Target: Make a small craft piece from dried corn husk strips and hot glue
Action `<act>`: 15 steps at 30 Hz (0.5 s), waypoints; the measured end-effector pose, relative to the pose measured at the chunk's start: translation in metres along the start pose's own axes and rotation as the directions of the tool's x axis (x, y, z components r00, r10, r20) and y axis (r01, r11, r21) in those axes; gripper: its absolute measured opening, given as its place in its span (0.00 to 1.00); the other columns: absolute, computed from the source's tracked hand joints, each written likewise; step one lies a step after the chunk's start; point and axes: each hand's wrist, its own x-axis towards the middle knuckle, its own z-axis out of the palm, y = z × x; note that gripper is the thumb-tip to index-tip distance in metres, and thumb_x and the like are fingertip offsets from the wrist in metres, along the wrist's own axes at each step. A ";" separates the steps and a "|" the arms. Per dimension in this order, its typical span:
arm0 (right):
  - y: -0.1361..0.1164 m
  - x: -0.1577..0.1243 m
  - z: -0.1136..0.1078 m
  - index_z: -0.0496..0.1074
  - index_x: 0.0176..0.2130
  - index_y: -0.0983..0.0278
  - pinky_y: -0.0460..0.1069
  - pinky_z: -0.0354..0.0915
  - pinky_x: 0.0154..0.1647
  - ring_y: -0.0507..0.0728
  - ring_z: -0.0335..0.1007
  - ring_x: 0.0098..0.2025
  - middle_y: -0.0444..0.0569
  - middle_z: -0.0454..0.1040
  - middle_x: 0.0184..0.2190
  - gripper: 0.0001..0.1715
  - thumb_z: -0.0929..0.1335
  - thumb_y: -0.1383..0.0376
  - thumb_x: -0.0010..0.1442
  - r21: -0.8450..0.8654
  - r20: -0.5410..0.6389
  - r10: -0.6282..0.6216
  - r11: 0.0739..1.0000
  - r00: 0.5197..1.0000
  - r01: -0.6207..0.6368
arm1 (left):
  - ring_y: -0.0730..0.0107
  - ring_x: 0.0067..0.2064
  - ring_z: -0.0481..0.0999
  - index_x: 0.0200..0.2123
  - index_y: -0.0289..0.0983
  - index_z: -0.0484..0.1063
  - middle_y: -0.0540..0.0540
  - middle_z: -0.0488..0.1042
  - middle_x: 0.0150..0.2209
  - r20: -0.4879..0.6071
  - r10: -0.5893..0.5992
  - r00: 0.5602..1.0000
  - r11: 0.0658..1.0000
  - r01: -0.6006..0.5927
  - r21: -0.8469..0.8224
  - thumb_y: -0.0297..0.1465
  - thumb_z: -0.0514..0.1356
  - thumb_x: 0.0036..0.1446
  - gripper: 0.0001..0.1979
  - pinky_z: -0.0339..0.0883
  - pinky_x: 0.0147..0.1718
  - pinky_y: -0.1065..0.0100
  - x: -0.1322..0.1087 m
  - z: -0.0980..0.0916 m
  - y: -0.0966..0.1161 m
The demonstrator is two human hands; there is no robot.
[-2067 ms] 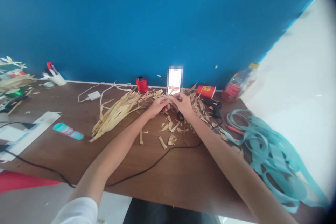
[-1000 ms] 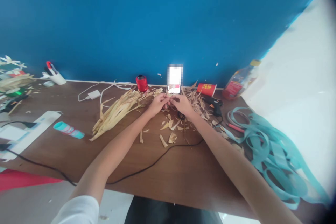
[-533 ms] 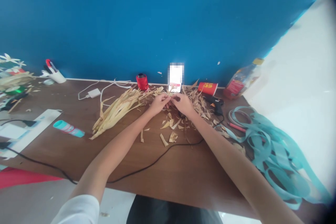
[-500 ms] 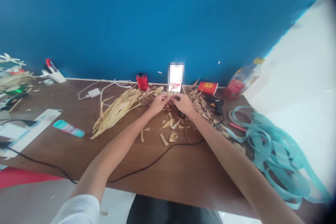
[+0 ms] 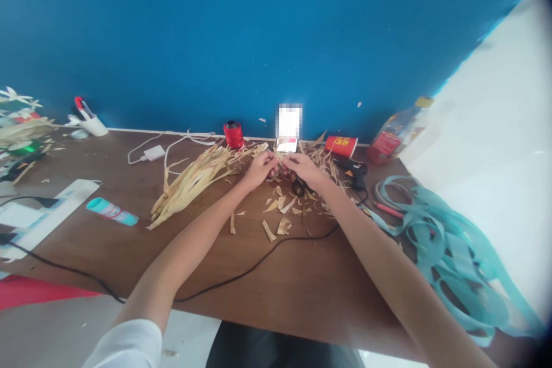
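My left hand [image 5: 262, 169] and my right hand [image 5: 303, 168] meet near the back of the brown table, fingertips pinched on a small pale piece of dried husk [image 5: 280, 155]. Just behind them stands a lit phone [image 5: 288, 126]. Left of my hands lies a bundle of long dried husks [image 5: 192, 181]. Husk scraps [image 5: 284, 226] are scattered in front and to the right. Black scissors handles [image 5: 298, 187] show below my right hand, partly hidden among the scraps.
A red thread spool [image 5: 233, 135] is behind left. To the right are a red cup [image 5: 341, 145] on its side, a glue gun [image 5: 357, 172], a bottle [image 5: 390, 135] and tangled teal ribbon [image 5: 448, 241]. A black cord [image 5: 259, 261] crosses the table; a power strip [image 5: 56, 213] lies left.
My right hand has shifted slightly to the right and its fingers have changed position, showing more of the black scissors handles. My left hand has hardly moved.
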 end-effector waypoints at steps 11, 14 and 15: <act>-0.001 0.001 -0.002 0.73 0.30 0.66 0.46 0.62 0.28 0.51 0.65 0.25 0.44 0.71 0.22 0.14 0.70 0.57 0.50 -0.202 -0.102 -0.111 0.975 0.989 0.089 | 0.78 0.18 0.61 0.28 0.36 0.66 0.54 0.62 0.18 0.010 0.022 1.000 0.992 -0.023 0.124 0.45 0.57 0.57 0.18 0.53 0.19 0.73 -0.004 0.001 0.003; -0.005 0.000 -0.002 0.74 0.30 0.66 0.47 0.63 0.29 0.51 0.65 0.25 0.44 0.71 0.21 0.14 0.70 0.58 0.49 -0.195 -0.076 -0.120 0.975 0.990 0.104 | 0.77 0.22 0.62 0.27 0.36 0.66 0.53 0.64 0.20 -0.010 0.081 0.997 0.985 -0.079 0.155 0.44 0.57 0.57 0.17 0.55 0.22 0.73 -0.004 0.002 0.005; -0.005 -0.001 -0.002 0.74 0.30 0.67 0.47 0.63 0.29 0.51 0.65 0.25 0.44 0.72 0.21 0.13 0.70 0.58 0.48 -0.196 -0.078 -0.123 0.975 0.989 0.105 | 0.77 0.23 0.63 0.27 0.35 0.66 0.52 0.65 0.21 -0.017 0.097 0.995 0.980 -0.092 0.174 0.43 0.57 0.57 0.17 0.55 0.23 0.73 -0.004 0.003 0.005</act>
